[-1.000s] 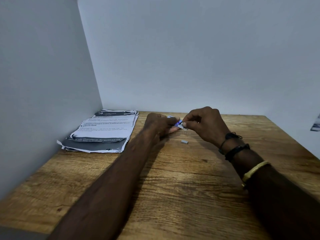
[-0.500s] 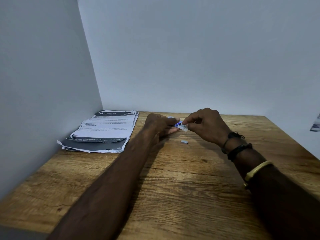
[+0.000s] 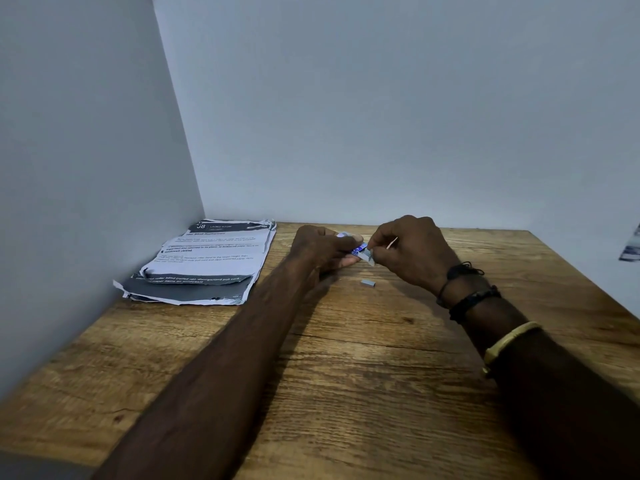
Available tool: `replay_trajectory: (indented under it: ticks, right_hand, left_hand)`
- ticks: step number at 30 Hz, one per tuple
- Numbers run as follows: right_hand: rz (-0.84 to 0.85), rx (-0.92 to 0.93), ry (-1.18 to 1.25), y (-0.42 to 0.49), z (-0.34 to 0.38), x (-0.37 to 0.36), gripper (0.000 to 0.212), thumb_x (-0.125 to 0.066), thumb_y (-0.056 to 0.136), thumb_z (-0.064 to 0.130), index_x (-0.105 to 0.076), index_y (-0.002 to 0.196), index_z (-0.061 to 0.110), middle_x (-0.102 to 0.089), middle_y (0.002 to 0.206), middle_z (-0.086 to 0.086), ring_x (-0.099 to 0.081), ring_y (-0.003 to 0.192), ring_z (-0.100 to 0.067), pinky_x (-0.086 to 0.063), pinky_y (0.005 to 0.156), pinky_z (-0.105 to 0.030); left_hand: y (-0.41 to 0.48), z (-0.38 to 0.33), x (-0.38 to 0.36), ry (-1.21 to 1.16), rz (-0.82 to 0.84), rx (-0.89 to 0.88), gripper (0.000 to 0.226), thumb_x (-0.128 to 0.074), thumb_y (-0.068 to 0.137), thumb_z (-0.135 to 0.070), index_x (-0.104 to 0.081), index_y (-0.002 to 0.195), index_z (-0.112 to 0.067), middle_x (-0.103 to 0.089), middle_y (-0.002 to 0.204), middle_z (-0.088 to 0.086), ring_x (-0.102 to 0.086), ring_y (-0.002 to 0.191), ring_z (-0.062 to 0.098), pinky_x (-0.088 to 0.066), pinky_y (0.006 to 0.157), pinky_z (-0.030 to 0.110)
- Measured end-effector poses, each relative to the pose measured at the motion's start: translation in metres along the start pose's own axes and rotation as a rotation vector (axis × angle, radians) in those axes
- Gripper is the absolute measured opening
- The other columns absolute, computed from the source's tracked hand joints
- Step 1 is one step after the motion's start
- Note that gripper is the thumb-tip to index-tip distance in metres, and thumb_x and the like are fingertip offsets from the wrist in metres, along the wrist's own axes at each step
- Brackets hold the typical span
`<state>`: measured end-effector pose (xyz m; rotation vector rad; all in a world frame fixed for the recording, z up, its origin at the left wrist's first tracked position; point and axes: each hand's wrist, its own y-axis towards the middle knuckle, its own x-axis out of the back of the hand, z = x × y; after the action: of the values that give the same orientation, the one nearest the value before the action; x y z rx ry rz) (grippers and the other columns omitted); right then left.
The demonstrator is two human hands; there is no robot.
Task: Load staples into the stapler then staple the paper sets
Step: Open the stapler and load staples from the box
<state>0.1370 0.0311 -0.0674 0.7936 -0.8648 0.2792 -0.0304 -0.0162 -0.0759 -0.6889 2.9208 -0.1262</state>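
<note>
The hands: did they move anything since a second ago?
Hardly anything. The right hand shifted slightly while pinching the end of the blue staple box, which the left hand holds. The staple strip and paper stack stayed put.

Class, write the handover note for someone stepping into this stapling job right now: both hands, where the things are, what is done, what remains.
Left hand: holds a small blue-and-white item; staple box or mini stapler, too small to tell.
Right hand: pinches that item's near end.
Staple strip: loose on the table, just in front of the hands.
Paper sets: stacked in the far left corner, untouched.
Done: one strip is out.
Left: load the staples, then staple the paper sets.
</note>
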Motion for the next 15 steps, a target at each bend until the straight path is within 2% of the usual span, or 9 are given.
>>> replay_trajectory:
  ticks: [4, 6, 8, 10, 13, 15]
  right_hand:
    - [-0.029, 0.002, -0.016, 0.0003, 0.0009, -0.0025, 0.01, -0.071, 0.078, 0.016, -0.079, 0.074, 0.021, -0.076, 0.073, 0.004, -0.068, 0.072, -0.016, -0.053, 0.068, -0.03]
    - [-0.021, 0.013, -0.003, 0.0001, 0.0006, -0.0024, 0.011, -0.071, 0.08, 0.017, -0.08, 0.076, 0.021, -0.076, 0.075, 0.005, -0.067, 0.073, -0.015, -0.051, 0.07, -0.029]
    - [0.007, 0.022, 0.035, 0.0001, -0.0006, -0.0011, 0.01, -0.072, 0.083, 0.018, -0.082, 0.083, 0.021, -0.076, 0.08, 0.007, -0.063, 0.074, -0.011, -0.046, 0.072, -0.027]
    - [0.03, 0.012, 0.098, 0.0003, -0.0026, 0.0012, 0.013, -0.071, 0.084, 0.015, -0.082, 0.089, 0.02, -0.072, 0.082, 0.01, -0.061, 0.073, -0.006, -0.043, 0.071, -0.022]
    - [0.051, -0.013, 0.167, 0.0008, -0.0055, 0.0036, 0.017, -0.071, 0.083, 0.011, -0.082, 0.093, 0.019, -0.071, 0.083, 0.012, -0.061, 0.071, 0.004, -0.041, 0.068, -0.01]
    - [0.071, -0.029, 0.203, 0.0013, -0.0075, 0.0046, 0.017, -0.073, 0.083, 0.011, -0.083, 0.094, 0.019, -0.073, 0.083, 0.012, -0.063, 0.071, 0.006, -0.043, 0.069, -0.013]
  left_hand:
    - [-0.0022, -0.0003, -0.0007, -0.015, 0.019, -0.015, 0.026, -0.088, 0.072, -0.002, -0.062, 0.072, -0.004, -0.074, 0.087, 0.023, -0.076, 0.063, 0.021, -0.059, 0.052, 0.022]
    - [-0.0027, -0.0005, -0.0008, -0.014, 0.02, -0.018, 0.025, -0.088, 0.073, -0.003, -0.063, 0.08, -0.001, -0.074, 0.09, 0.024, -0.076, 0.064, 0.022, -0.059, 0.052, 0.022]
    - [-0.0023, -0.0005, 0.0001, -0.019, 0.018, -0.014, 0.027, -0.088, 0.073, -0.004, -0.063, 0.084, 0.0, -0.074, 0.088, 0.023, -0.076, 0.063, 0.021, -0.06, 0.053, 0.023]
    - [-0.0011, -0.0005, 0.0012, -0.032, 0.015, -0.007, 0.025, -0.088, 0.074, -0.004, -0.063, 0.075, -0.003, -0.075, 0.084, 0.021, -0.076, 0.063, 0.021, -0.063, 0.057, 0.025]
    - [-0.0002, -0.0004, 0.0022, -0.028, 0.027, -0.006, 0.024, -0.087, 0.074, -0.005, -0.064, 0.078, -0.003, -0.076, 0.091, 0.024, -0.077, 0.071, 0.023, -0.065, 0.067, 0.03]
    - [-0.0003, -0.0001, 0.0023, -0.026, 0.031, -0.009, 0.023, -0.087, 0.074, -0.005, -0.064, 0.079, -0.003, -0.076, 0.09, 0.022, -0.077, 0.069, 0.022, -0.065, 0.065, 0.028]
